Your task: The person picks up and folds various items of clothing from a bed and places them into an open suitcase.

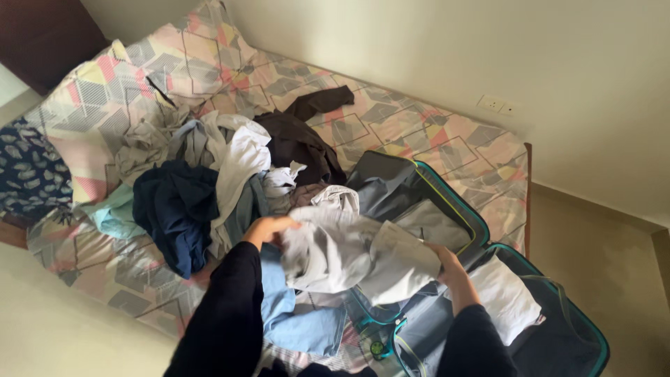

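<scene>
Your 2 hands, left hand (266, 228) and right hand (447, 262), each grip an edge of a grey garment (352, 255) held above the bed (447, 143), beside an open teal suitcase (481, 230) and a clothes pile (209, 174).

Only 1 view exists, the head camera, so no part of the scene is shared with another. It looks steeply down from standing height over the bed (447, 139), tilted so the mattress runs from upper left to lower right. The open suitcase (481, 230) sits near, lower right; the wall (558, 70) fills the upper right.
</scene>
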